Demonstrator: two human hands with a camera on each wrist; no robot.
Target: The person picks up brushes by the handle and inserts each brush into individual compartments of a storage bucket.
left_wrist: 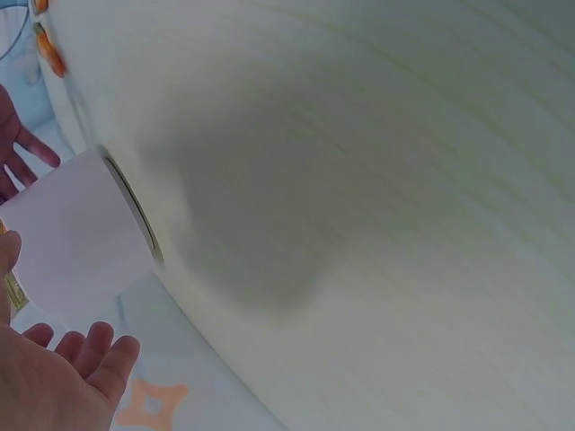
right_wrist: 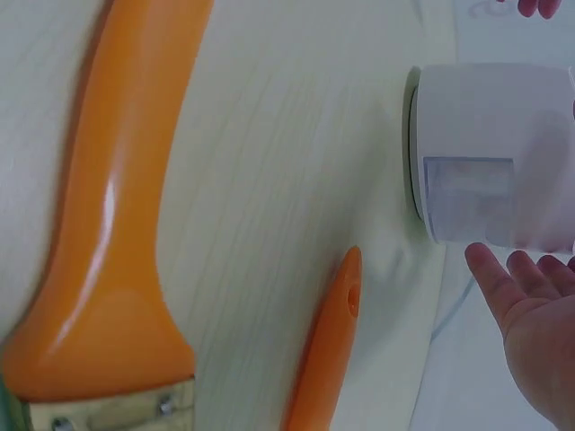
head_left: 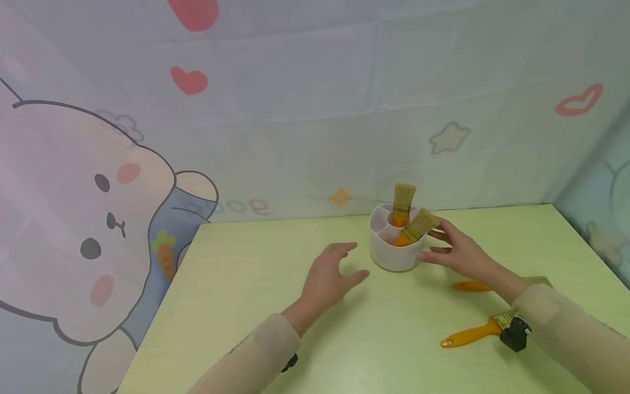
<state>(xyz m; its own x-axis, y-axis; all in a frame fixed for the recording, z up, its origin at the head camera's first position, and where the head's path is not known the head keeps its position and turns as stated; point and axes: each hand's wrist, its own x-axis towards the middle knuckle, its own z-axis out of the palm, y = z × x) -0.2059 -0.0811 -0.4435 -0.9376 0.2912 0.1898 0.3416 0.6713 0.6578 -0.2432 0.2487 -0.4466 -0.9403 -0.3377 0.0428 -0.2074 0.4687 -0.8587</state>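
A white round divided organizer (head_left: 396, 257) stands upright near the back of the table. One paintbrush (head_left: 404, 198) stands bristles-up in its small round compartment, and a second paintbrush (head_left: 420, 225) leans to the right in the front compartment. My left hand (head_left: 327, 276) is to the left of the organizer, apart from it, thumb and fingers spread. On the other side, my right hand (head_left: 460, 249) has its relaxed fingertips right at the organizer's wall. In the right wrist view, a clear panel (right_wrist: 469, 199) shows on that wall above the fingers.
Two more orange-handled paintbrushes lie on the right of the table: a nearer one (head_left: 467, 335), and a farther one (head_left: 470, 285) partly hidden under my right forearm. A printed cloth (head_left: 305, 148) hangs along the table's back edge.
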